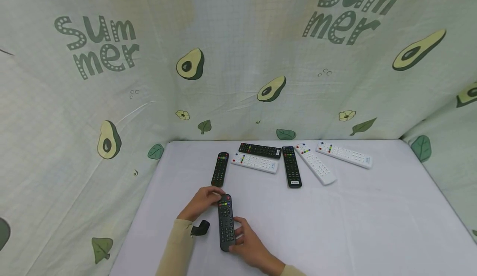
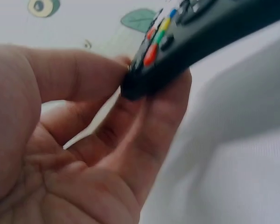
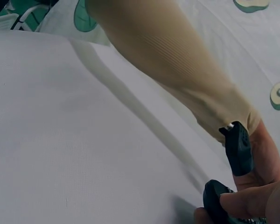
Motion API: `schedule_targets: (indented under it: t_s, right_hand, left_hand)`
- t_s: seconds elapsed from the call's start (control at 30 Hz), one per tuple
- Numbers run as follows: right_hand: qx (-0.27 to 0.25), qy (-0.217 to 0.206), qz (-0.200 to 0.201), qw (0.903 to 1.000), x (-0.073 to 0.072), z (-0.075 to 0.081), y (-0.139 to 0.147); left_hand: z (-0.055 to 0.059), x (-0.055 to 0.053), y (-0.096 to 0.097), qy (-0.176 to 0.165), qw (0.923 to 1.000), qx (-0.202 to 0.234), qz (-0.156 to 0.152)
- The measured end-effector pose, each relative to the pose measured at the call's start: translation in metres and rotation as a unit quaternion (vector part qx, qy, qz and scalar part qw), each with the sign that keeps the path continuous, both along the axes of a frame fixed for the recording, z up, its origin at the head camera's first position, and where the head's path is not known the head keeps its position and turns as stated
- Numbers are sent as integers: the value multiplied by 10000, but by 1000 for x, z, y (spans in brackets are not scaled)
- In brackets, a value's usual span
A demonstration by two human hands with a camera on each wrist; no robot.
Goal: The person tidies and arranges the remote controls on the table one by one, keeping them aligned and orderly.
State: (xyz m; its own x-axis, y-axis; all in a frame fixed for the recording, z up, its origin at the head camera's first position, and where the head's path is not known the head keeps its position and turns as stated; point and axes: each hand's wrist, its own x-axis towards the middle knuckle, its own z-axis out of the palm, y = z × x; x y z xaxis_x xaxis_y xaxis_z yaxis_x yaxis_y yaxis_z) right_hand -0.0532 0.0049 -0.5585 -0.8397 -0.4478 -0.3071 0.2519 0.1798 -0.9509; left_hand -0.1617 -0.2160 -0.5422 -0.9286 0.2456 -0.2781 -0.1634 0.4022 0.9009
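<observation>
A black remote control (image 1: 225, 223) with small coloured buttons near its top is held between both hands. My left hand (image 1: 201, 203) pinches its top end; in the left wrist view, the thumb and fingers meet at the corner of the remote (image 2: 200, 44). My right hand (image 1: 254, 247) grips the lower end, fingers along the right edge and thumb at the bottom. From the right wrist view, the rounded end of the remote (image 3: 213, 201) shows between thumb and finger. A shadow falls on the white cloth beneath it.
Another black remote (image 1: 220, 169) lies just beyond the left hand. Farther right lie a black remote (image 1: 260, 150) above a white remote (image 1: 255, 163), a black remote (image 1: 292, 166), and white remotes (image 1: 316, 165) (image 1: 344, 154). A patterned curtain (image 1: 231, 32) rises behind the white table (image 1: 372, 218).
</observation>
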Motion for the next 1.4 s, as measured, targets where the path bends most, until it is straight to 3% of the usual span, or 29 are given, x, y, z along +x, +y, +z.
schedule_targets:
  t_s: [0.33, 0.5, 0.87, 1.4]
  right_hand:
    - [-47, 260, -146, 9995, 2, -1, -26]
    - [5, 332, -134, 9994, 3, -1, -35]
    - [282, 893, 26, 9956, -2, 6, -48]
    - [931, 1271, 402, 9867, -5, 7, -50]
  left_hand:
    - [-4, 2, -12, 16, 9998, -154, 112]
    - [-8, 4, -16, 25, 9985, -500, 221]
    - [-9, 2, -11, 301, 9916, -1185, 429]
    - [-4, 1, -4, 435, 9869, -1502, 406]
